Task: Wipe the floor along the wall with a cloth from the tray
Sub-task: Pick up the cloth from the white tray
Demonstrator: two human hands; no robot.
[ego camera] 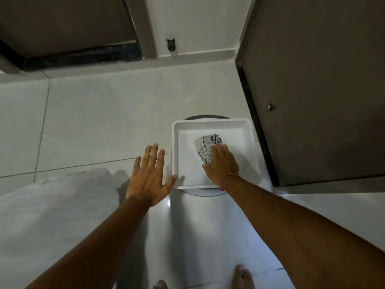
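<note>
One view only: head cam, looking down at your hands.
Right hand (221,163): yours, inside the tray, palm down, flat on the cloth. Fingers extended and close together, not curled; no closed grasp visible, and I can't tell if the fingertips pinch any fabric underneath.
Cloth (205,148): white with dark check stripes, crumpled, lying on the tray floor toward the far-right part. Your right fingers cover its near-right edge; the rest sticks out ahead and left of them.
Tray (177,142): white, square, shallow rim. Sits on top of a round grey object (206,117) whose edge shows beyond the far rim and below the near rim.
Left hand (150,174): yours, empty, fingers spread wide. Hovers just left of the tray; thumb tip is at the tray's near-left corner, contact unclear.
Wristband (228,175): thin, on your right wrist.
Floor (104,122): pale glossy tiles with grout lines, bright glare spot between your forearms.
Wall (198,24): white, ahead, with a light skirting strip along the base.
Door stopper (171,45): small dark fitting, low on the wall just above the skirting.
Door (323,90): dark panel, right of the tray, small round knob on its face.
Doorway (73,53): dark opening with grey frame, upper left.
White fabric (58,205): large pale bundle at left, beside your left forearm.
Feet (242,277): bare toes at bottom edge.
</note>
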